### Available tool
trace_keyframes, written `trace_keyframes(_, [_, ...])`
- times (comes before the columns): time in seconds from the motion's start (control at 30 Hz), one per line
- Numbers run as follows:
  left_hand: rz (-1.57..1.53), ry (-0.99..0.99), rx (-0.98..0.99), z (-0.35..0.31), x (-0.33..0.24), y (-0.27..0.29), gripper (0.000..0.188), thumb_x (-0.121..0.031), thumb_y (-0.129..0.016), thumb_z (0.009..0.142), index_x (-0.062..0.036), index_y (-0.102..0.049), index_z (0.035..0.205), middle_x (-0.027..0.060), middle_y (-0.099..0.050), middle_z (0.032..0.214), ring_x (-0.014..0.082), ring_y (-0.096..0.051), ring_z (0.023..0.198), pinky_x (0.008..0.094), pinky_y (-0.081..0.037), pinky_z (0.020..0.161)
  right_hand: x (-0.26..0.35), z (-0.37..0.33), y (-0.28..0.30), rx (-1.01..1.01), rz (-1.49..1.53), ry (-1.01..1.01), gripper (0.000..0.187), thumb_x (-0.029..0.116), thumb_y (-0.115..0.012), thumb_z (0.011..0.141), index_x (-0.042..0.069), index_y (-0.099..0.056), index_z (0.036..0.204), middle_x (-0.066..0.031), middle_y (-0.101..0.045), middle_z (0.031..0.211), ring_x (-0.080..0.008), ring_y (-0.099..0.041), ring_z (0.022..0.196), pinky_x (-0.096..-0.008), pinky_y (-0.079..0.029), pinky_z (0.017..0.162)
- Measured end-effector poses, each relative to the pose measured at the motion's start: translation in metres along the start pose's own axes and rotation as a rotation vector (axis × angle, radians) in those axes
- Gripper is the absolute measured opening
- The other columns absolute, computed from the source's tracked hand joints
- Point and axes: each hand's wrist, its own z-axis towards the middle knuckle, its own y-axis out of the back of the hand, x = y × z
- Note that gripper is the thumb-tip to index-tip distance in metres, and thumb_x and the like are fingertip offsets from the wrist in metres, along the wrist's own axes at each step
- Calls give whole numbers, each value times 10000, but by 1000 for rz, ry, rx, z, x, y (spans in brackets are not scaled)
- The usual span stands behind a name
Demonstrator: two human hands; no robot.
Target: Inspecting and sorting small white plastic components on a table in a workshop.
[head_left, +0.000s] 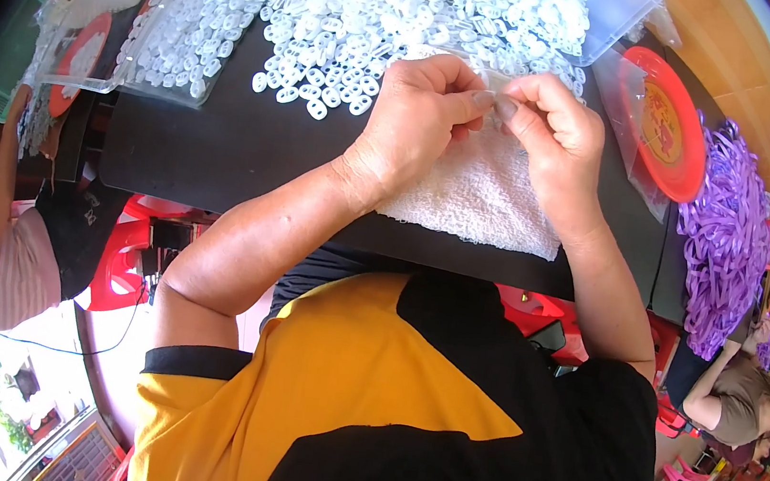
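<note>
My left hand (417,115) and my right hand (559,139) meet over the far part of a white towel (481,199). Thumbs and fingertips are pinched close together, nearly touching. Whatever lies between them is too small and too covered by the fingers to name. Just beyond the hands spreads a large heap of small white plastic pieces (333,37), many with two holes. Some of these pieces lie loose on the dark tabletop (252,152) left of my left hand.
A clear bin (175,32) of white pieces stands at the left. On the right are a red round tray (676,142) and a bundle of purple straps (723,224). One person in a striped shirt (6,276) is at far left, another in brown (735,404) at far right.
</note>
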Motion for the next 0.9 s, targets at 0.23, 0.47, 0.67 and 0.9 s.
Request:
trace_keyframes(0.23, [-143,6,-82,4,1,3,83,-73,-613,903,8,-627,911,33,-589,717,87,-510,591,216,-383,503,0,7,-8,-51,138,-87,58,41,-647,888,-8,-645,919,2,-654,777,-40,-582,730,-200,-471,662])
trace_keyframes(0.47, [-342,-61,-272,18,-3,21,124,-86,-606,909,38,-608,913,72,-594,760,142,-526,593,260,-391,502,-18,18,16,-157,-86,-10,76,56,-664,862,9,-657,921,-36,-688,809,-80,-613,739,-234,-480,674])
trace_keyframes(0.67, [-271,-59,-213,13,-2,16,116,-90,-627,897,26,-618,897,64,-602,743,134,-538,606,258,-399,505,-14,27,2,-20,-455,118,67,108,-606,814,90,-664,842,-90,-680,841,-317,-646,745,-387,-503,658])
trace_keyframes(0.9, [-273,-68,-183,13,-2,18,114,-97,-640,884,16,-627,887,60,-607,737,132,-548,612,254,-401,506,-13,35,-8,50,-701,197,87,158,-625,810,94,-670,847,-82,-670,856,-321,-647,768,-425,-499,669])
